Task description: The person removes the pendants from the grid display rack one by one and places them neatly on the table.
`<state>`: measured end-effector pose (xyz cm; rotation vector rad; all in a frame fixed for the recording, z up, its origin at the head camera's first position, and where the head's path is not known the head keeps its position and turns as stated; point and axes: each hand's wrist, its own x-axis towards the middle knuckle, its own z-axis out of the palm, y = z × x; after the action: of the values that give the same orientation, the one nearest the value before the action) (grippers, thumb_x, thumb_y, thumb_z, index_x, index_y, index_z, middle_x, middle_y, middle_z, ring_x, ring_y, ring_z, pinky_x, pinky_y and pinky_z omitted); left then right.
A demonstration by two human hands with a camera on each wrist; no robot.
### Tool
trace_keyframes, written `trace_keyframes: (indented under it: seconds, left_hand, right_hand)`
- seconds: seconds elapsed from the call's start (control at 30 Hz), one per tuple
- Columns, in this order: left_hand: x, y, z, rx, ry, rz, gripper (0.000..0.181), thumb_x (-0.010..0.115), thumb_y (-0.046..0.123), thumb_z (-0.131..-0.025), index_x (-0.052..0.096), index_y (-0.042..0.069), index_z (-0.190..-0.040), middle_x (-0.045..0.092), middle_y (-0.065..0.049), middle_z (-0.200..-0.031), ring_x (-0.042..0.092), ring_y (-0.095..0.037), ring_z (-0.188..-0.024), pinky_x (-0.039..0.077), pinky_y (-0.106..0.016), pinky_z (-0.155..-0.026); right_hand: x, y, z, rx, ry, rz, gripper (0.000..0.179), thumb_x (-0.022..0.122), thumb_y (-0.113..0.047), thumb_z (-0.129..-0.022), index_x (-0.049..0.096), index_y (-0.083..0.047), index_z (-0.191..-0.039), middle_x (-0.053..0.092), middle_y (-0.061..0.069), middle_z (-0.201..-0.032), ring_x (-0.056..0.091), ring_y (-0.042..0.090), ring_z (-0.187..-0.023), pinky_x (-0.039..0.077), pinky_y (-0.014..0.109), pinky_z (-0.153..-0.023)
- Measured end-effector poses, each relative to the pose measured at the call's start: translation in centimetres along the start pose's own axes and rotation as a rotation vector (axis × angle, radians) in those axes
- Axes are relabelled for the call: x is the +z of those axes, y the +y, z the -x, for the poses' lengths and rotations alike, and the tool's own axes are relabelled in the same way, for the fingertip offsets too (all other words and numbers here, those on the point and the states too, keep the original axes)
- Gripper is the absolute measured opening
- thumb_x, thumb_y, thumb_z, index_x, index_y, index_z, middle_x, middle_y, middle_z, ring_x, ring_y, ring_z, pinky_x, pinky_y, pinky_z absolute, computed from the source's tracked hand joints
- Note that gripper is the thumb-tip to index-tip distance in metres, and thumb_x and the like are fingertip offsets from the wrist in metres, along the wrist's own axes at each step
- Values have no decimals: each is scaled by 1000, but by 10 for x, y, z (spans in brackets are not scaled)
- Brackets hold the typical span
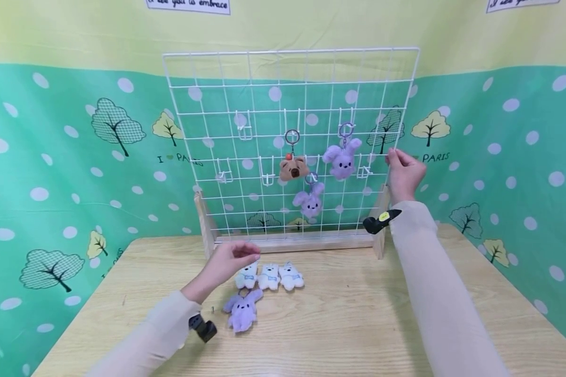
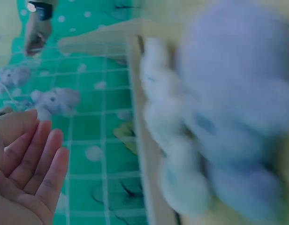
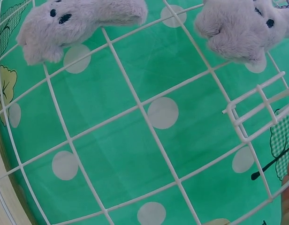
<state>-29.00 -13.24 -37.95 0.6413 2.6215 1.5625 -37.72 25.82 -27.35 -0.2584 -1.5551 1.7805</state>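
My right hand [image 1: 405,175] pinches the right edge wire of the white wire grid rack [image 1: 291,51], just above its wooden side post; only its fingertips [image 3: 288,187] show in the right wrist view. Lower left, my left hand [image 1: 227,264] hovers with relaxed fingers over a white plush toy [image 1: 247,275], holding nothing. The left wrist view shows that left hand [image 2: 29,168] palm up to the camera. A purple bunny plush keychain [image 1: 343,159], a second purple bunny [image 1: 309,203] and a brown bear keychain [image 1: 293,168] hang from the grid.
Two more white plush toys, one in the middle [image 1: 269,276] and one at the right [image 1: 291,276], lie beside the first. A purple bunny plush [image 1: 242,311] lies in front of them on the wooden table [image 1: 339,335]. Several bare white hooks [image 1: 267,179] are on the grid.
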Motion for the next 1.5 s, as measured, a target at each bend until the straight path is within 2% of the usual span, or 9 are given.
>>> trace_keyframes:
  seconds: [0.2, 0.37, 0.6, 0.83, 0.97, 1.13, 1.27, 1.5]
  left_hand:
    - [21, 30, -31, 50, 100, 116, 17, 68, 11, -87, 69, 4, -103, 70, -11, -99, 65, -23, -87, 54, -25, -74]
    - [39, 49, -51, 96, 202, 223, 24, 68, 13, -87, 67, 5, -110, 69, -10, -106, 65, -18, -92, 54, -25, -80]
    - [58, 67, -78, 121, 306, 274, 30, 67, 15, -88, 65, 4, -116, 68, -10, -112, 64, -17, -94, 54, -24, -79]
    - [72, 78, -102, 185, 415, 195, 30, 66, 14, -89, 65, 4, -117, 66, -6, -118, 61, -20, -109, 50, -32, -92]
    - [79, 82, -112, 173, 467, 161, 29, 65, 14, -89, 65, 5, -117, 66, -7, -117, 61, -20, -110, 50, -30, -91]
    - [87, 87, -123, 163, 551, 115, 27, 65, 15, -90, 67, 3, -113, 69, -10, -109, 66, -19, -99, 53, -26, -84]
    - [92, 88, -130, 192, 615, 69, 22, 65, 13, -90, 69, 0, -107, 71, -13, -98, 69, -20, -86, 56, -26, -75]
    - [95, 89, -137, 231, 719, 3, 17, 66, 13, -89, 72, 1, -98, 72, -11, -87, 69, -18, -73, 56, -24, -66]
  right_hand:
    - [2, 0, 0, -14, 1, 23, 35, 70, -29, -84, 69, -7, -111, 70, 6, -106, 65, 9, -90, 49, 21, -89]
    - [3, 1, -1, -7, 0, 11, 34, 70, -28, -84, 68, -7, -111, 69, 8, -108, 65, 9, -90, 49, 21, -89]
    - [1, 1, -2, -12, 14, 12, 35, 71, -28, -83, 69, -6, -110, 71, 7, -105, 65, 9, -89, 50, 21, -88]
    - [1, -1, -2, -14, 15, 28, 34, 71, -28, -83, 69, -6, -109, 71, 7, -104, 64, 9, -88, 50, 22, -87]
    - [0, 0, -2, -7, 15, 27, 33, 71, -29, -83, 70, -7, -108, 71, 6, -102, 65, 8, -86, 50, 22, -88]
    - [0, 2, -1, -18, 15, 38, 32, 70, -28, -84, 70, -7, -109, 71, 6, -102, 65, 8, -86, 49, 23, -88]
    - [-1, 2, -3, -18, 15, 34, 32, 71, -28, -84, 70, -8, -108, 72, 4, -101, 65, 8, -86, 50, 23, -88]
    - [0, 1, -2, -5, 10, 53, 32, 70, -29, -84, 70, -8, -109, 71, 4, -102, 65, 9, -89, 50, 22, -87]
